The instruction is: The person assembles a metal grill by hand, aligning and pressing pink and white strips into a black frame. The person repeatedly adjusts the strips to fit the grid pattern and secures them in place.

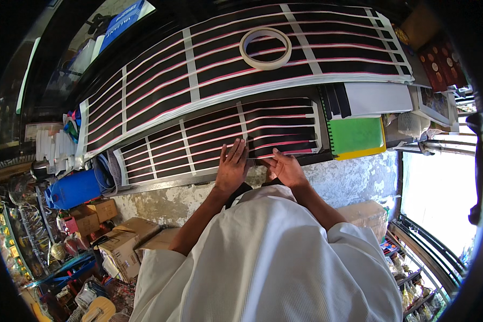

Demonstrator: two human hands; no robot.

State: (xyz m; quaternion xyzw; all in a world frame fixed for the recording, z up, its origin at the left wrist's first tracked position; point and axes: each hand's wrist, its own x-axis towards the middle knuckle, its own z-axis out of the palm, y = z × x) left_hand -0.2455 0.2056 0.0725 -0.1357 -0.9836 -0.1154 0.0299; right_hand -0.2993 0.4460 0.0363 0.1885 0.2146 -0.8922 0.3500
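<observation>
In front of me lies a long black sheet (pixel 214 140) crossed by white and pink lines and pale strips. My left hand (pixel 232 167) rests open on its near edge, fingers extended and pointing away from me. My right hand (pixel 287 170) is at the same edge, a short way to the right. Its thumb lies on top and its fingers curl below, pinching the sheet's edge. Between and right of my hands the sheet bulges slightly. Behind it a larger stack of similar striped sheets (pixel 161 88) carries a roll of masking tape (pixel 266 65).
Right of the sheet sit a green spiral notebook (pixel 357 135) and white papers (pixel 378 100). A blue container (pixel 75 189) stands at the left end. Cardboard boxes (pixel 124 248) are on the lower left. A peeling wall (pixel 338 180) lies below the table edge, with a bright opening (pixel 434 198) at right.
</observation>
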